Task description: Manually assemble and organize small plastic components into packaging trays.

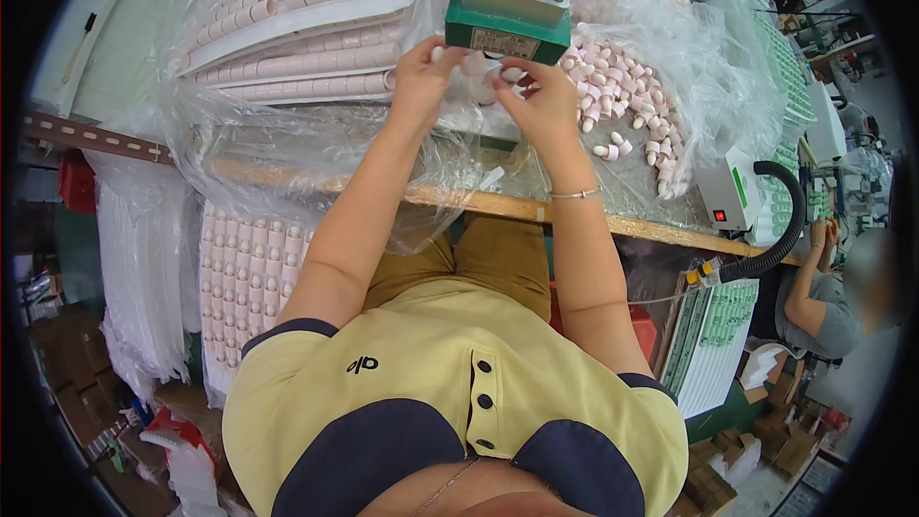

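Both hands are raised beneath the green-based press (507, 33). My left hand (419, 81) is closed, its fingertips pinching a small pale pink part (472, 64) that is partly blurred. Close by on the right, my right hand (546, 101) pinches a small white rounded piece (512, 74) between thumb and fingers. Under the press, the spot between the hands is partly hidden by the fingers. Beside my right hand spreads a loose pile of small pink parts with white rounded tips (613, 86).
Stacked trays of pink cylinders (325, 10) stand at the left, wrapped in clear plastic. A wooden strip (479, 199) edges the bench in front of me. A white box with a red switch (725, 193) and a black hose (793, 206) sits at the right. Farther right, another person (828, 297) works.
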Action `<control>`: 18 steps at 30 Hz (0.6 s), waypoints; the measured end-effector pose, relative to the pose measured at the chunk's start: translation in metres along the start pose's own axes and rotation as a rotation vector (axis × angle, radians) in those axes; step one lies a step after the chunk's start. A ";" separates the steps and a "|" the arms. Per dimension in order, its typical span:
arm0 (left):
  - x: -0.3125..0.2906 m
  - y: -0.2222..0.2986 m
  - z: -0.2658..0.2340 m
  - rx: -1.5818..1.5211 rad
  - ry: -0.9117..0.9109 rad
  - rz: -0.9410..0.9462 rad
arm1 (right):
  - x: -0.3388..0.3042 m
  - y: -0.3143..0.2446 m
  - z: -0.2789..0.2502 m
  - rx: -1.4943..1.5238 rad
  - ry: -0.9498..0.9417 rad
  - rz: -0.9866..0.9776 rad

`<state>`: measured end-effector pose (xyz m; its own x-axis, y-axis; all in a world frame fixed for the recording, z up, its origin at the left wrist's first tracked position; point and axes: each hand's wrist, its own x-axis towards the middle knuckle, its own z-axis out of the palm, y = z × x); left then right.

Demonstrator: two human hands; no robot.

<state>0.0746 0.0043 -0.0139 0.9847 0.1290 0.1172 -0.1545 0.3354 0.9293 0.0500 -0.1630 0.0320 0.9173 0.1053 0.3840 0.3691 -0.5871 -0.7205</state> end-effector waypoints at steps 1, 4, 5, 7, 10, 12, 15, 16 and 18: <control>-0.001 0.003 -0.010 -0.233 0.063 -0.113 | 0.007 0.011 0.014 -0.029 -0.015 -0.045; -0.021 0.030 -0.032 -0.815 0.147 -0.205 | 0.015 0.019 0.031 -0.172 -0.125 0.110; -0.022 0.028 -0.052 -0.999 0.108 -0.298 | 0.013 0.049 0.043 -0.059 -0.020 0.010; -0.033 0.040 -0.093 -1.119 0.091 -0.243 | 0.010 0.019 0.022 -0.150 -0.189 0.110; -0.045 0.081 -0.138 -1.310 -0.046 -0.182 | -0.014 0.034 -0.002 -0.135 -0.020 0.013; -0.048 0.117 -0.172 -1.144 -0.023 -0.116 | -0.028 0.031 -0.037 -0.202 0.024 0.004; -0.030 0.160 -0.218 -0.075 0.172 0.011 | -0.069 0.077 -0.083 -0.559 -0.026 0.096; -0.020 0.175 -0.226 0.195 0.224 -0.020 | -0.080 0.083 -0.091 -0.634 -0.074 0.159; 0.010 0.187 -0.264 0.815 0.319 0.060 | -0.095 0.093 -0.101 -0.715 -0.117 0.225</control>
<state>0.0344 0.3142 0.0685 0.8885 0.4207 0.1833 0.0208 -0.4360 0.8997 -0.0174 -0.3092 -0.0132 0.9836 -0.0178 0.1792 0.0204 -0.9777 -0.2092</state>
